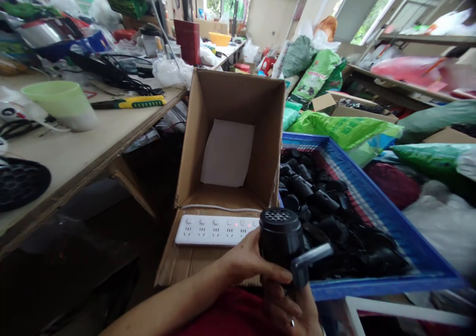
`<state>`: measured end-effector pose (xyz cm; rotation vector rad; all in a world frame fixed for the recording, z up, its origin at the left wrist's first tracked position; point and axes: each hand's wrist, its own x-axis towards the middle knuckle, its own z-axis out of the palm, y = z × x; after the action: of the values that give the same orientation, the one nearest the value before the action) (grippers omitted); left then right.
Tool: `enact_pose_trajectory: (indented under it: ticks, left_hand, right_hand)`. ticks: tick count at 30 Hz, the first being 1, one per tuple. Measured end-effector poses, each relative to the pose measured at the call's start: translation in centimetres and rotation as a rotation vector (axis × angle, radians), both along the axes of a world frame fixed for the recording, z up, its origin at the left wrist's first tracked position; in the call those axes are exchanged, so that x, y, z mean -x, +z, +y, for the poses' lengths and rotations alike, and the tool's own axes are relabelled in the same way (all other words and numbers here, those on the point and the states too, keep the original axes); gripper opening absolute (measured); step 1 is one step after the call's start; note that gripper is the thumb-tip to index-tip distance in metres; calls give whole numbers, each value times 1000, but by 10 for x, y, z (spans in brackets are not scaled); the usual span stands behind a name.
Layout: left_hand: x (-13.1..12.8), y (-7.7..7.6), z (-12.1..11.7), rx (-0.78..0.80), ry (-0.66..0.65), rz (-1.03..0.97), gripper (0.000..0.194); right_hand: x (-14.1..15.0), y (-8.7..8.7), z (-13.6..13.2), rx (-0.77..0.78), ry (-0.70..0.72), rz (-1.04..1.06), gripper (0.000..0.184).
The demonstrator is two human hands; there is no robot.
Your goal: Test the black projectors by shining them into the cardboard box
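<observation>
**Black cylinder with grille held grille-up in both hands**

The black cylinder with grille (280,234) sits at 5 o'clock from the view's centre, above the wearer's lap. The left hand (253,261) is closed around its side, a digit crossing the front. The right hand (297,308), wearing a ring, curls below around its lower part; how tightly cannot be told. The two-handed hold probably steadies the body while keeping the grille exposed.

Its long axis runs close to upright, the perforated end towards 12 o'clock and the lower end hidden among fingers. A grey lever (316,255) juts from its side towards 2 o'clock.

From the cylinder, a white power strip (208,231) lies at 9 o'clock on the flap of an open cardboard box (189,147), presumably so its sockets stay within reach. The box's mouth faces the wearer, a white sheet (228,152) inside. At 2 o'clock, a blue crate (372,287) gathers loose black parts (327,202), likely for easy picking. The cluttered surface (111,130) stands at 10 o'clock.
</observation>
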<state>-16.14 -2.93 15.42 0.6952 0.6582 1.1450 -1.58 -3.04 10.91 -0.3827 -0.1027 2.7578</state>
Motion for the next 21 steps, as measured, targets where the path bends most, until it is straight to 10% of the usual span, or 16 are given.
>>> enact_pose_trajectory:
  ticks: [7,13,18,21]
  left_hand:
    - [-5,0,8,43,150,-83,58]
    - [-8,0,16,93,38,-129,42]
    - [-26,-14,16,294,-475,-316,44]
    - [-42,-23,15,407,-688,-361,55]
  right_hand:
    - [-84,-10,-22,-348,-59,-883,34]
    - [-172,-22,-45,-1046,93,-1507,30]
    - [-156,22,-13,-971,-492,-1154,80]
    - [-136,45,5,-923,-546,-820,112]
